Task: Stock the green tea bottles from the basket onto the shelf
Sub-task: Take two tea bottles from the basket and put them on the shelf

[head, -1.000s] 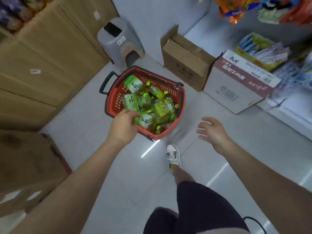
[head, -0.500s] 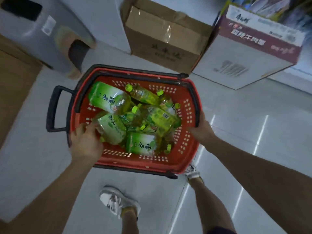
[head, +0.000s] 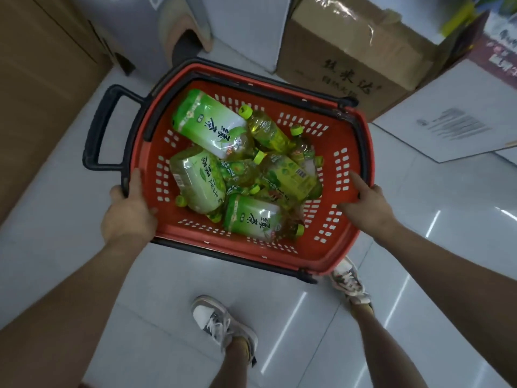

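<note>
Tiled floor (head: pixel 70 219), boxes (head: pixel 349 51) behind. Basket (head: pixel 321 256) full of bottles (head: pixel 212 127). Left hand (head: pixel 128 214) gripping its left rim, right hand (head: pixel 369 203) its right.

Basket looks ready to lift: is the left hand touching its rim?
Touching. Head view shows the left hand gripping the basket rim, thumb along its edge.

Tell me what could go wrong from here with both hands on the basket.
The green tea bottles lie loose and crosswise in the red basket; tilting may roll them. The left hand and right hand grip the rim, not the handles, so it might slip. The right shoe sits beside its near corner.
</note>
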Demonstrator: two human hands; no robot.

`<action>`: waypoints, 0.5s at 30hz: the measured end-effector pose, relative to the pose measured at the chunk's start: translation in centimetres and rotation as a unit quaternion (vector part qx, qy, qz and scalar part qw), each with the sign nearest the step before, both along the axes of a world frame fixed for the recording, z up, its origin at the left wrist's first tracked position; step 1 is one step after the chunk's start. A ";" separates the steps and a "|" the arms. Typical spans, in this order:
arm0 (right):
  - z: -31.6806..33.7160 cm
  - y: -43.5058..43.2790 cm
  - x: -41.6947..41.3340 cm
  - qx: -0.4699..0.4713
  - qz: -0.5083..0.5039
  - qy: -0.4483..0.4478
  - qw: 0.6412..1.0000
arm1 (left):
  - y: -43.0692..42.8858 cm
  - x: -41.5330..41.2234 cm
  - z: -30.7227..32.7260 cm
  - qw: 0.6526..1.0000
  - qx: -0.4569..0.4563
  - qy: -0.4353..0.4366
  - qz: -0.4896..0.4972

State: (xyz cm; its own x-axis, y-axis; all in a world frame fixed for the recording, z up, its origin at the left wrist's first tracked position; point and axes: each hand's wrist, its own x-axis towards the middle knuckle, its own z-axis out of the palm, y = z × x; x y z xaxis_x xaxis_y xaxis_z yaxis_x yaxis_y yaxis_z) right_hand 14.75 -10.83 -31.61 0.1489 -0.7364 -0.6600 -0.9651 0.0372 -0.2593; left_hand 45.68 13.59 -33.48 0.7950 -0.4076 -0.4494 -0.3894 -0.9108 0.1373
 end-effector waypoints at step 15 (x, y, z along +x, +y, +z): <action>-4.4 8.3 20.2 -0.155 0.286 0.060 0.944 | 12.5 14.9 -5.7 0.996 -0.011 -0.092 0.017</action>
State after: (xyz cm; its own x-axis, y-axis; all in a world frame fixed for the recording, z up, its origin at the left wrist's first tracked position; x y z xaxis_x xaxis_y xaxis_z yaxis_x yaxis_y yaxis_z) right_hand 34.98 -2.53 -36.02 0.5185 -0.7189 -0.4630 -0.8274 -0.5585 -0.0594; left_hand 60.61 26.09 -39.19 0.8765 -0.3862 -0.2872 -0.3779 -0.9218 0.0862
